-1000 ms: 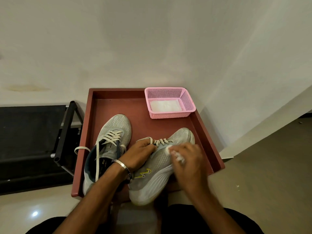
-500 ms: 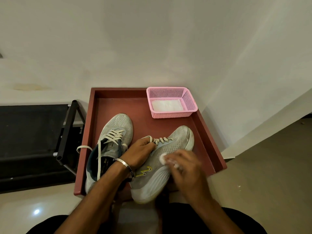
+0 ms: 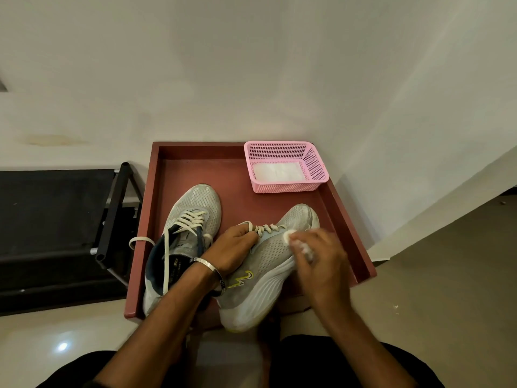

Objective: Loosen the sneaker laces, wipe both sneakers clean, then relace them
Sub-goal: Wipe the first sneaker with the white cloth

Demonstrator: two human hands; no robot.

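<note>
Basket [image 3: 315,166]: white wipes | left fingers [image 3: 246,233] grip sneaker [image 3: 268,264] | right fingers [image 3: 313,242] grip wipe [image 3: 288,236]

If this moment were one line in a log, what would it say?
step: wiping | left hand: holds right sneaker near laces | right hand: rubs white wipe on it | other sneaker: on tray, laces loose

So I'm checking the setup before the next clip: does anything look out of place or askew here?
One thing: a loose lace loop from the left sneaker hangs over the red tray's left rim. The other sneaker sticks out past the tray's near edge, tipped on its side, but the left hand holds it while the right hand wipes.
</note>
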